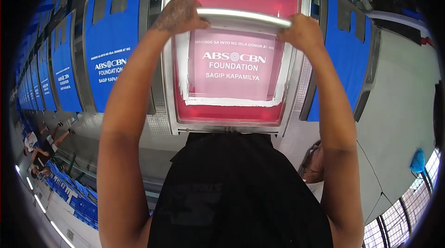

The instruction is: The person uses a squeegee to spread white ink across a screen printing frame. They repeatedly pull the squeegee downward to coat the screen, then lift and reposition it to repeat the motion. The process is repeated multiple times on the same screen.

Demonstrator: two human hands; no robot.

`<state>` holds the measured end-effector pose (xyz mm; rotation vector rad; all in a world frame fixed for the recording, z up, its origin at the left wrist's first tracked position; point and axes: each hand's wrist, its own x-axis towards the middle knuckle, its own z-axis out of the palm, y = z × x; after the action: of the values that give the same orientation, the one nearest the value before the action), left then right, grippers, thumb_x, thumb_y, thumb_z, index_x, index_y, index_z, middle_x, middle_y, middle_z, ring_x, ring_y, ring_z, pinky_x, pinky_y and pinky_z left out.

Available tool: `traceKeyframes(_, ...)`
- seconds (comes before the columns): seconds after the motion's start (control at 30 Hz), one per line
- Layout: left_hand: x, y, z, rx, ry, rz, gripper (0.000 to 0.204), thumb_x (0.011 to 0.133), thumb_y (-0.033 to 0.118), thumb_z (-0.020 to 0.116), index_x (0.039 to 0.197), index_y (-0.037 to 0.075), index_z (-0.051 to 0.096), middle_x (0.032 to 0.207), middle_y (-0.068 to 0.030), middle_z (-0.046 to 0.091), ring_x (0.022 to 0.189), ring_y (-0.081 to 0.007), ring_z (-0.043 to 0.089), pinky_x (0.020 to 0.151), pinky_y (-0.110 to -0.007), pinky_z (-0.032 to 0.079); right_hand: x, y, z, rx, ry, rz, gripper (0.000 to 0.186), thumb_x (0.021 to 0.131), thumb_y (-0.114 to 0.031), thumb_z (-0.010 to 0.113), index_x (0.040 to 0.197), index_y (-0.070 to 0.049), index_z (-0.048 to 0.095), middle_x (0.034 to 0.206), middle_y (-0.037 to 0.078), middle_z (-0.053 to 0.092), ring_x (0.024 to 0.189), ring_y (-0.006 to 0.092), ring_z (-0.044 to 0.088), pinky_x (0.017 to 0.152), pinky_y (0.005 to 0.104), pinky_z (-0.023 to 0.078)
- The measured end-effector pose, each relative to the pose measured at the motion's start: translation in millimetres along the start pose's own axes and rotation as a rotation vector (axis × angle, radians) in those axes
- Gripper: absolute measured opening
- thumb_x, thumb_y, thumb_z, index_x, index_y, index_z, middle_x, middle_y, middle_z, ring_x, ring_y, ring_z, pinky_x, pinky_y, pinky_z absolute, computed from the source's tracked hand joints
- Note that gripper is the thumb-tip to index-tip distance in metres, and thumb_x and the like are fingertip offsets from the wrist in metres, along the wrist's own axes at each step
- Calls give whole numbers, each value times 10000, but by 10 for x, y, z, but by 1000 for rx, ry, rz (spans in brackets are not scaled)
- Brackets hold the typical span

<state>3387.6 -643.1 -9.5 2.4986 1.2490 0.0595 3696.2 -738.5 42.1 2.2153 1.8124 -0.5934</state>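
Note:
A screen-printing frame [169,85] with metal sides and red mesh [208,114] lies in front of me. Its lighter pink middle carries white lettering and is bordered by smeared white ink [232,103]. Across the upper part of the mesh sits a squeegee [243,18] with a pale, slightly curved bar. My left hand [178,15] grips the squeegee's left end, and my right hand [302,32] is closed round its right end. Both arms are stretched forward. The squeegee's lower edge and whatever lies under the mesh are hard to make out.
Blue printed bags [111,48] lie in a long row to the left, and another blue bag [345,57] is right of the frame. People [46,150] are far left. A blue bundle [417,161] hangs at right near window grilles. Someone [314,164] is partly visible behind my right arm.

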Motion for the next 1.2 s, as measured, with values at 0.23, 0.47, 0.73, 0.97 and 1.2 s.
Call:
traceKeyframes(0.23,185,132,-487,82,-253,-203,793,655,523,834,1223,9,629,1163,-195,651,1135,-320,621,994,-434,482,116,29,-360,118,-82,-13,536,670,-309,814,1132,-56,714,1032,183,724,1015,321,688,912,396,531)
traceKeyframes(0.47,-625,498,-352,-102,451,-61,653,730,456,837,1211,72,620,1099,-155,667,1024,-314,647,899,-424,519,-129,17,-166,-2,-4,-174,423,749,-263,749,1126,-76,711,1022,138,715,967,310,678,1011,428,414)
traceKeyframes(0.73,-3059,1598,965,-820,-954,-383,622,973,579,468,868,-2,666,796,-155,648,778,-303,635,734,-419,488,-59,-20,56,73,28,-431,420,797,-132,648,1211,-60,641,1150,182,666,1050,372,636,923,445,506)
traceKeyframes(0.97,-3516,2060,1518,-1314,-440,-795,471,936,468,644,884,2,688,720,-32,604,665,-118,538,590,-305,428,289,-383,-2,-26,80,-572,427,810,-278,726,1153,-30,669,987,216,700,965,390,665,861,453,519)
traceKeyframes(1.2,-3520,2133,1253,-1286,-329,-779,433,935,401,664,720,26,670,555,-3,545,521,-103,491,511,-308,405,142,-504,-34,9,23,-511,309,777,-240,725,1008,-36,715,930,203,709,889,391,671,808,464,519)
